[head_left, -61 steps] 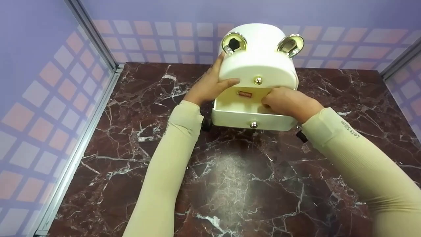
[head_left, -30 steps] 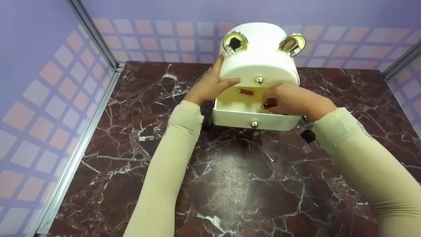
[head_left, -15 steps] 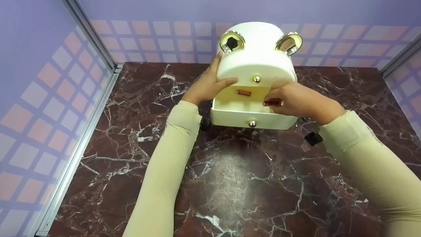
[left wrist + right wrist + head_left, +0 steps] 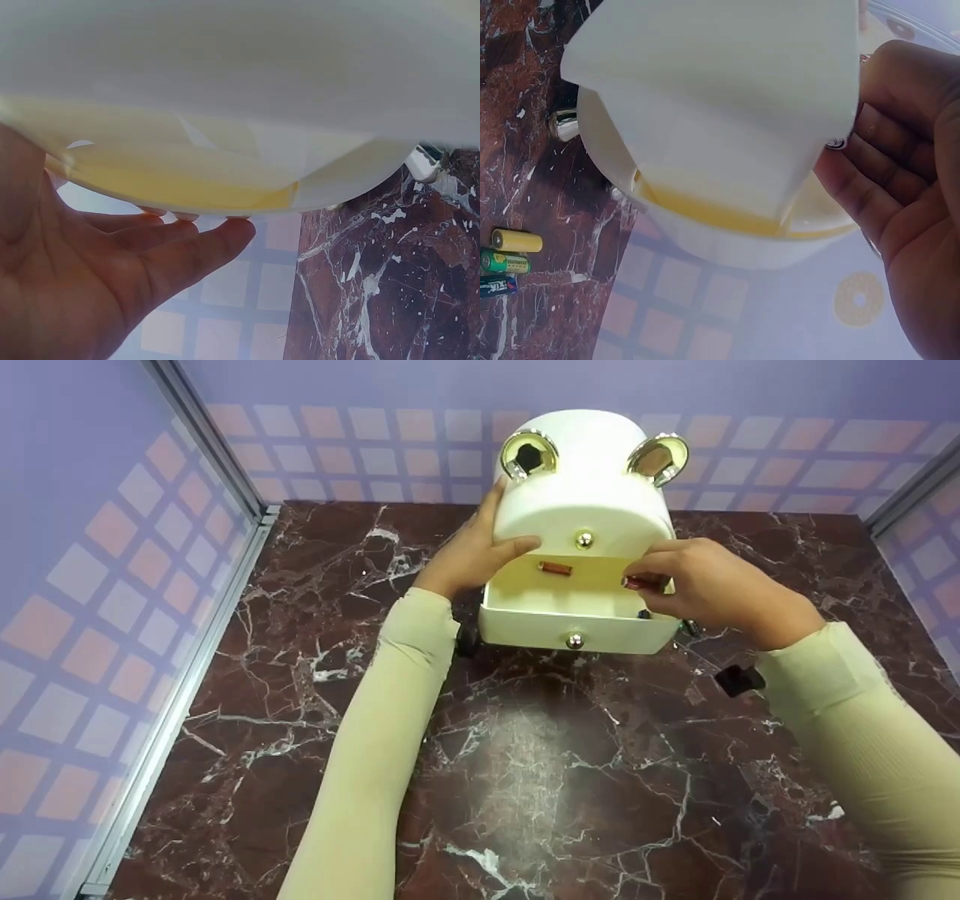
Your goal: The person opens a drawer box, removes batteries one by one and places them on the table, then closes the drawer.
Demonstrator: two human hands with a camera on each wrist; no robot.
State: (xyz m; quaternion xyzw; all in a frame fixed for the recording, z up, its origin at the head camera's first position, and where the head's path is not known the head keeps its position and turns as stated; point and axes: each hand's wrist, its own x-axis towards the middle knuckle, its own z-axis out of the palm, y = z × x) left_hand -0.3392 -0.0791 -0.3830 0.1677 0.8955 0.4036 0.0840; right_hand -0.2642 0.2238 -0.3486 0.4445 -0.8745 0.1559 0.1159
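Observation:
A white storage box (image 4: 585,521) with gold-rimmed ears stands at the back, its lower drawer (image 4: 525,626) pulled out. My left hand (image 4: 469,555) rests against the box's left side, fingers straight along it and thumb on the front. My right hand (image 4: 701,581), over the drawer's right side, pinches a red battery (image 4: 639,583) between thumb and fingers. A second red battery (image 4: 555,568) lies at the back left of the drawer. In the right wrist view, the right hand (image 4: 907,142) is beside the drawer, with one battery end (image 4: 836,142) showing at the fingers.
Yellow (image 4: 517,240), green (image 4: 505,261) and dark blue (image 4: 497,285) batteries lie on the marble-patterned table (image 4: 525,780). A small dark thing (image 4: 643,615) is at the drawer's front right corner. Purple tiled-pattern walls stand behind and at both sides.
My right hand has drawn the red battery up and to the right from inside the drawer. The left hand has kept its place on the box.

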